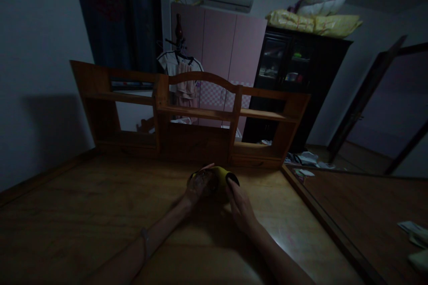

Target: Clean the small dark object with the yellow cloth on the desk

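Both of my hands meet near the back of a wooden surface. My left hand is curled around the left side of a small yellow and black object, which I cannot identify in the dim light. My right hand touches the same object from the right, fingers bent against its dark end. A thin band sits on my left wrist.
A wooden headboard-like shelf unit stands just beyond my hands. Behind it are a pink wardrobe, hanging clothes, a dark glass-door cabinet with bedding on top, and an air conditioner. Floor with scattered papers lies to the right.
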Demonstrator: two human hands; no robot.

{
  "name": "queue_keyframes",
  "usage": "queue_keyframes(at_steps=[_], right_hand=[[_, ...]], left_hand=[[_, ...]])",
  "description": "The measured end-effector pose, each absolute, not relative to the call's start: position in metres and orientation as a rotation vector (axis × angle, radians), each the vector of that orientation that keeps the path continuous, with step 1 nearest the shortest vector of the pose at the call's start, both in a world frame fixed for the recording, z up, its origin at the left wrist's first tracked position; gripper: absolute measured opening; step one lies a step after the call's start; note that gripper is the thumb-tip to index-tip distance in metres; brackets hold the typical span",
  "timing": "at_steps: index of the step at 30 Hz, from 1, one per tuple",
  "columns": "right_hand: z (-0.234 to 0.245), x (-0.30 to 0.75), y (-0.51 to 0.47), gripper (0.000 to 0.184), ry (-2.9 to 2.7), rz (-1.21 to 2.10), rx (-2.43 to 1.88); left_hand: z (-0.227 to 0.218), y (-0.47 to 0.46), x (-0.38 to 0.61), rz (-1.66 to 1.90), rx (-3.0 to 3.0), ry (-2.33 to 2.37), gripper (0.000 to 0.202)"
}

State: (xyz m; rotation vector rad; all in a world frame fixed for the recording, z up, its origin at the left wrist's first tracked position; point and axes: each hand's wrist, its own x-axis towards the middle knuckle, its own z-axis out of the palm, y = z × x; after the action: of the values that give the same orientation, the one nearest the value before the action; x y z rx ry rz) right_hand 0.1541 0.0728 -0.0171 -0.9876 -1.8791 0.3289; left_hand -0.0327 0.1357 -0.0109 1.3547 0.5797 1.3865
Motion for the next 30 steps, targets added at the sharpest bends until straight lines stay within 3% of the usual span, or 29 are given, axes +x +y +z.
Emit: queue_keyframes(at_steps=[6,12,23,30], right_hand=[[-0.009,0.157,0.074,0.044,-1.62,0.482,-0.998],[-0.004,0.166,0.074,0.046,-1.453,0.41,-0.977],[0.003,0.153,0.06,0.044,-2.089,0.285,-0.886],[0.007,0.15,0.056,0.043,-2.169,0.27,-0.935]], left_hand=[[-0.006,0.126,-0.033,1.421,1.28,0.633,0.055],[-0.013,0.134,-0.033,1.446,1.332,0.614,0.052],[-0.022,0.146,-0.036,1.407,1.478,0.601,0.047],[-0.021,0.147,-0.037,1.418,1.666,0.671,0.048]])
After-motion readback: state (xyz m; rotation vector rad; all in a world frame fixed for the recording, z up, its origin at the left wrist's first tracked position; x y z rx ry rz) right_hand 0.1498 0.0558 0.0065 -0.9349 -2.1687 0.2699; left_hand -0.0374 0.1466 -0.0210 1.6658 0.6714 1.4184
